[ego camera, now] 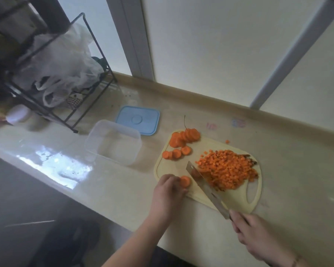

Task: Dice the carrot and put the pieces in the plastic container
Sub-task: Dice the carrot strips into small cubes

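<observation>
Near the desk's front edge, the right hand (247, 230) grips the knife (206, 187); the left hand (169, 189) pinches a carrot round (185, 181) on the cutting board (237, 201). Tuck fingertips back, cut strips, then crosswise. Diced pile (228, 170) beyond; the plastic container (114, 143) stands further left.

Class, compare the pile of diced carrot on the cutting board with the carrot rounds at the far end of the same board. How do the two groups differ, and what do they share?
The diced carrot is many small cube-like bits; the carrot rounds are larger flat discs.
The diced carrot lies in one loose heap beside the knife; the rounds lean overlapped in rows, away from the blade.
Both are orange and lie on the cutting board, not in the plastic container.
</observation>
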A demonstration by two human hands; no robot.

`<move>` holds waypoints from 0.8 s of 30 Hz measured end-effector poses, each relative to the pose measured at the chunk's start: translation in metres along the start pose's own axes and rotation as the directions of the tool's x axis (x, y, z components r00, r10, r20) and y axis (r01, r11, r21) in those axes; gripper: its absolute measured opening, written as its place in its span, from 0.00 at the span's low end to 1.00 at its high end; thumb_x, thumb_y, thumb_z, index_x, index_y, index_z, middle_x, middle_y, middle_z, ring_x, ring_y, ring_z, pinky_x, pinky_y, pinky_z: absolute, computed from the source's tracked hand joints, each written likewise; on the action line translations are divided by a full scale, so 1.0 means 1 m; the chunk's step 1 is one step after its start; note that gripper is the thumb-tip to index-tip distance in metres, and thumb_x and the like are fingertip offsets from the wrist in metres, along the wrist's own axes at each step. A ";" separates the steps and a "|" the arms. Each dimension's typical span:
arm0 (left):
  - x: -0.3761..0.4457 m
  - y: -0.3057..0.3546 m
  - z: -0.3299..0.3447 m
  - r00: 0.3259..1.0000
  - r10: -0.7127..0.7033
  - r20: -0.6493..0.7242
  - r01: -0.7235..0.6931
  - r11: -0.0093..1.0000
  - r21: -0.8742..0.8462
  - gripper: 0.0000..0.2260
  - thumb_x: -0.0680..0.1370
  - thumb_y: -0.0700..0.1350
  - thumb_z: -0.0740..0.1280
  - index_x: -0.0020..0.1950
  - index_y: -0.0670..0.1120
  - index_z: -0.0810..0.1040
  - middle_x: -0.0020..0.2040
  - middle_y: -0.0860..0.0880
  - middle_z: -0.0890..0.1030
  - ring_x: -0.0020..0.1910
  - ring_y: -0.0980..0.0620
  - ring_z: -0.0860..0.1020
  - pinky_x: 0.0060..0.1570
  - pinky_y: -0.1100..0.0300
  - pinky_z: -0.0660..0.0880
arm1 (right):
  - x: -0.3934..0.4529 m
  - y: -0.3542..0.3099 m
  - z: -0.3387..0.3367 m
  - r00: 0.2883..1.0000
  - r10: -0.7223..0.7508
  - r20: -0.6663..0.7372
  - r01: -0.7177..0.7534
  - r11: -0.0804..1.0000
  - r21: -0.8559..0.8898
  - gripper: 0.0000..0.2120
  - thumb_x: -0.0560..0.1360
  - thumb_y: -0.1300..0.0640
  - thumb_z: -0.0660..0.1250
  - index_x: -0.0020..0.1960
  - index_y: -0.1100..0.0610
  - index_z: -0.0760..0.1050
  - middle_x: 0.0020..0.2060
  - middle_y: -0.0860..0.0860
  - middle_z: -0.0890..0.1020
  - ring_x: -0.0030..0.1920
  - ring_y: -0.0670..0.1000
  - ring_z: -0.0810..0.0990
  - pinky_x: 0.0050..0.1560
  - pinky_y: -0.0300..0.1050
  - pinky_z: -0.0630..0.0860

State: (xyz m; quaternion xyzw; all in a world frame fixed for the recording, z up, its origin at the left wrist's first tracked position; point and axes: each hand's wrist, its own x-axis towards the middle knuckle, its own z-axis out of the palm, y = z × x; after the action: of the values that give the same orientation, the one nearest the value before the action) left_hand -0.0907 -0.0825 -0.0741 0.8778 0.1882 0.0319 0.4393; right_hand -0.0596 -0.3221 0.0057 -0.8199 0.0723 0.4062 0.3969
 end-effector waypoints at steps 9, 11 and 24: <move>-0.006 -0.003 0.028 0.955 0.258 -0.148 -0.230 0.956 0.183 0.11 0.75 0.52 0.69 0.54 0.48 0.83 0.54 0.51 0.79 0.50 0.51 0.78 0.51 0.62 0.76 | 0.021 0.014 -0.019 0.989 -0.145 -0.013 0.140 0.971 -0.195 0.23 0.78 0.41 0.57 0.31 0.56 0.69 0.21 0.48 0.73 0.22 0.43 0.69 0.28 0.39 0.65; -0.008 -0.004 0.032 0.927 0.337 -0.162 -0.301 0.930 0.213 0.10 0.77 0.50 0.70 0.54 0.46 0.83 0.54 0.48 0.79 0.51 0.50 0.77 0.53 0.64 0.72 | 0.020 0.014 -0.020 0.979 -0.197 -0.045 0.178 0.946 -0.269 0.22 0.78 0.41 0.58 0.31 0.54 0.71 0.24 0.47 0.77 0.26 0.42 0.74 0.31 0.36 0.68; 0.004 -0.013 0.031 0.838 0.545 -0.028 -0.525 0.819 0.233 0.06 0.79 0.38 0.72 0.55 0.39 0.84 0.54 0.44 0.81 0.52 0.42 0.78 0.56 0.54 0.76 | 0.017 0.020 -0.002 0.963 -0.256 -0.083 0.233 0.949 -0.213 0.47 0.54 0.14 0.37 0.42 0.48 0.75 0.34 0.40 0.82 0.37 0.36 0.79 0.39 0.32 0.71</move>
State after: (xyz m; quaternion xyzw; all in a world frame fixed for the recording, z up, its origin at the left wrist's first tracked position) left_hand -0.0842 -0.0976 -0.1031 0.9351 -0.0435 0.1745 0.3055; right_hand -0.0556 -0.3334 -0.0177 -0.8795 -0.0497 0.3134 0.3546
